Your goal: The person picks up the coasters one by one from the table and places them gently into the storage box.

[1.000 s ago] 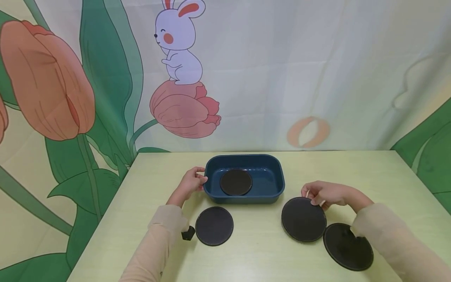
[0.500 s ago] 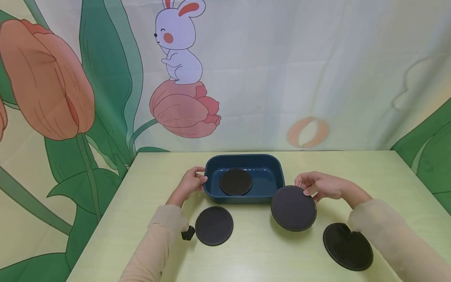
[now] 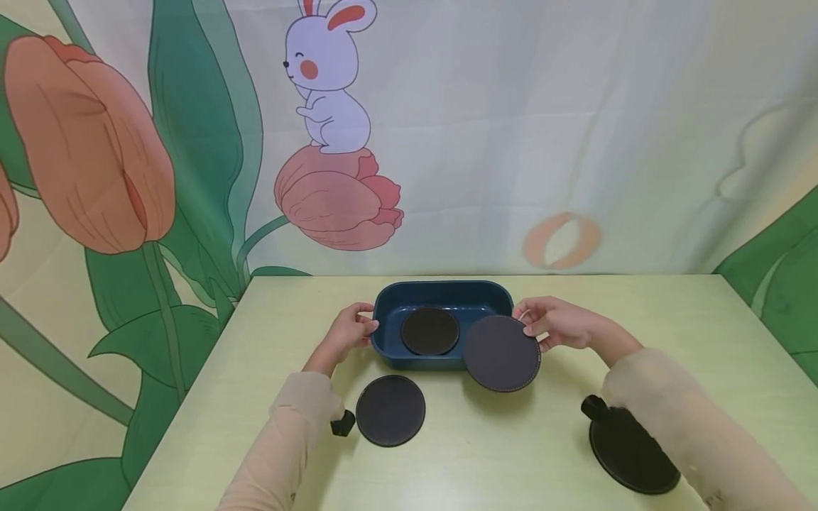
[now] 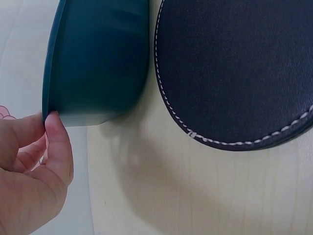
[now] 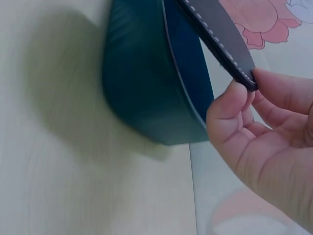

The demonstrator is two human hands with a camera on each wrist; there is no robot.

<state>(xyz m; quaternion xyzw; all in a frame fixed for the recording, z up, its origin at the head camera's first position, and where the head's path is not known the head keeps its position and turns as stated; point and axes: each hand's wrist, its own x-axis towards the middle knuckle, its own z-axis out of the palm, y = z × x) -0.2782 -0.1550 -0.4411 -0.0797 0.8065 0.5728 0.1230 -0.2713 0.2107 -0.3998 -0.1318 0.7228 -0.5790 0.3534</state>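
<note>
Behind our pale table [image 3: 486,454] hangs a curtain [image 3: 486,142] printed with a white rabbit [image 3: 339,117]. Our left hand [image 3: 348,331] pinches a blue tray [image 3: 418,363] by its left rim; one black disc [image 3: 430,331] lies inside. Our right hand [image 3: 559,324] pinches a stitched disc [image 3: 502,353] by its edge, raised at the tray's front right corner. A left disc [image 3: 391,411] and a right disc [image 3: 626,454] rest on the table.

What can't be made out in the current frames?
- Head: upper right of right table disc, covered by right sleeve.
- Head: front-right corner of the tray, behind held disc.
- Left wrist: left table disc, cut off by top and right edges.
- Right wrist: held disc, cut off by top edge.
</note>
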